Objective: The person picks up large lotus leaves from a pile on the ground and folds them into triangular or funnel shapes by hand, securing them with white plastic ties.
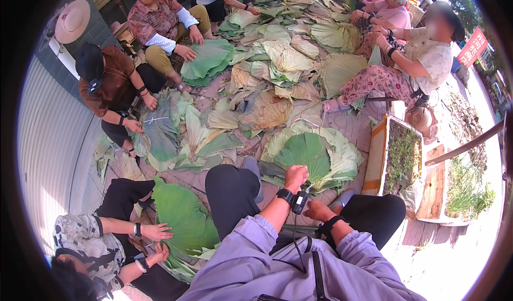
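A stack of large lotus leaves (304, 154) lies on the paving in front of my knees, a green leaf on top and paler, drier ones around it. My left hand (295, 179) is closed at the stack's near edge, by a short stretch of white string (309, 190). Lower and to the right is my right hand (319, 211), its fingers curled in; what they hold is too small to make out. More white string (305, 121) loops over the far edge of the stack.
Many loose dried and green lotus leaves (267, 108) cover the ground ahead. Co-workers sit along both sides; one at lower left has hands on a big green leaf (181, 215). A tied leaf bundle (160, 130) lies left. Planter boxes (377, 156) stand at right.
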`<state>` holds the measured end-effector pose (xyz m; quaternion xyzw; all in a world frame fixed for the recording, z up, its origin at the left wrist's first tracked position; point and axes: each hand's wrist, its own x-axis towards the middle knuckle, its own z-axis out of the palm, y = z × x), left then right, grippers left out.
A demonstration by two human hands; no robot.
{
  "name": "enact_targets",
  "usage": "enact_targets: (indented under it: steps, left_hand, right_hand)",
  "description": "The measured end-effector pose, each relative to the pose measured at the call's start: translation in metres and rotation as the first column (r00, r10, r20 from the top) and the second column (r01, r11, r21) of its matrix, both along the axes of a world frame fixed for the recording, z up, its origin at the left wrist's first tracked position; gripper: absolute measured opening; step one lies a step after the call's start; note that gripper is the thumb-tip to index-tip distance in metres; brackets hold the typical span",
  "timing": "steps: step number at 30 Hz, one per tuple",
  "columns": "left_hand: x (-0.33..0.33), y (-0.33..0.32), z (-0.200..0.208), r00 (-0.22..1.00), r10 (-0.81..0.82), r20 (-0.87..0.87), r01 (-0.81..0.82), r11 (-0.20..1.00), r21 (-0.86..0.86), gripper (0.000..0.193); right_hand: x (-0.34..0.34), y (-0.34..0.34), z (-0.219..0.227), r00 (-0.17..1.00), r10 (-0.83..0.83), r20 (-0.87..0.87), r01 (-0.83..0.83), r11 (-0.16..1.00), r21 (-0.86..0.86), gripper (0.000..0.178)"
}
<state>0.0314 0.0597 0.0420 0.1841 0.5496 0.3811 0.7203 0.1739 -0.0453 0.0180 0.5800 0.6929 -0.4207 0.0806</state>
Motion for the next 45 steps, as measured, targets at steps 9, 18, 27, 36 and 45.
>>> enact_targets:
  steps: [9, 18, 27, 36, 45]
  left_hand:
    - [-0.012, -0.012, 0.035, 0.98, -0.009, 0.197, -0.005, 0.998, 0.07, 0.019]
    - [-0.037, -0.018, 0.085, 0.945, -0.032, 0.327, -0.036, 0.979, 0.201, 0.015]
    - [-0.065, -0.023, 0.132, 0.936, 0.006, 0.352, -0.095, 0.967, 0.236, 0.012]
    - [-0.112, -0.021, 0.194, 0.925, 0.024, 0.379, -0.191, 0.892, 0.411, 0.014]
    - [-0.198, -0.034, 0.224, 0.949, 0.234, 0.209, -0.313, 0.748, 0.585, 0.012]
  right_hand:
    - [0.012, -0.002, 0.047, 0.946, -0.181, -0.267, 0.208, 0.975, 0.076, 0.035]
    - [0.033, -0.002, 0.111, 0.804, -0.427, -0.415, 0.446, 0.893, -0.055, 0.026]
    - [0.068, 0.027, 0.176, 0.62, -0.467, -0.63, 0.496, 0.856, -0.146, 0.023]
    - [0.103, 0.066, 0.203, 0.398, -0.526, -0.752, 0.618, 0.76, -0.203, 0.021]
    - [0.1, 0.063, 0.194, 0.274, -0.556, -0.785, 0.666, 0.698, -0.263, 0.017]
